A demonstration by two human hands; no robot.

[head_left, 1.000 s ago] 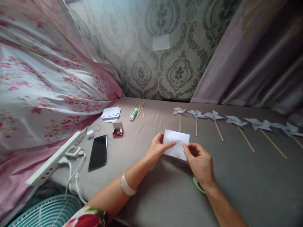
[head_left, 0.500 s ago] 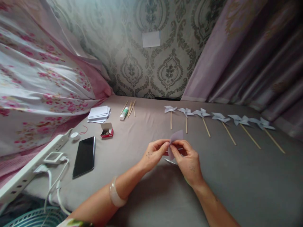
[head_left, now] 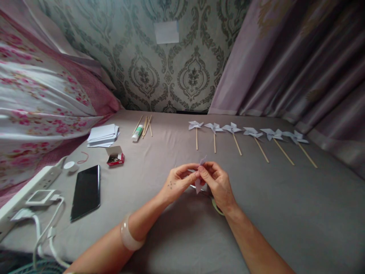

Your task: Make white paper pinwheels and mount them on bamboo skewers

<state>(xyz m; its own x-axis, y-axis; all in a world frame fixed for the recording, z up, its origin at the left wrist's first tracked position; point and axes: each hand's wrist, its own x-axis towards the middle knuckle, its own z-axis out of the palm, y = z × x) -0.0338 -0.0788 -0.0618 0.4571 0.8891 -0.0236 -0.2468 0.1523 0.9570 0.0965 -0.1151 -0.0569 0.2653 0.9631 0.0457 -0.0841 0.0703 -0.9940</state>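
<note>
Both hands pinch one small piece of pale lilac paper (head_left: 199, 186), which is turned nearly edge-on to me. My left hand (head_left: 179, 182) grips its left side between thumb and fingers. From the right, my right hand (head_left: 218, 184) presses it between thumb and curled fingers. A pair of scissors (head_left: 217, 207) lies on the cloth beneath, mostly hidden by the hands; a pale green handle and part of the metal blades show. Beyond the hands, several paper pinwheels (head_left: 214, 128) on wooden sticks lie in a row to the right.
At the left are a stack of white paper (head_left: 103, 135), a glue bottle (head_left: 137, 134), wooden sticks (head_left: 146, 125), a small red box of metal bits (head_left: 115, 158), a black phone (head_left: 86, 193), a round white lid (head_left: 70, 166) and a power strip (head_left: 34, 194) with white cables.
The paper has turned from showing a broad face to nearly edge-on, still between both hands. The view has shifted, and more of the scissors' handle shows.
</note>
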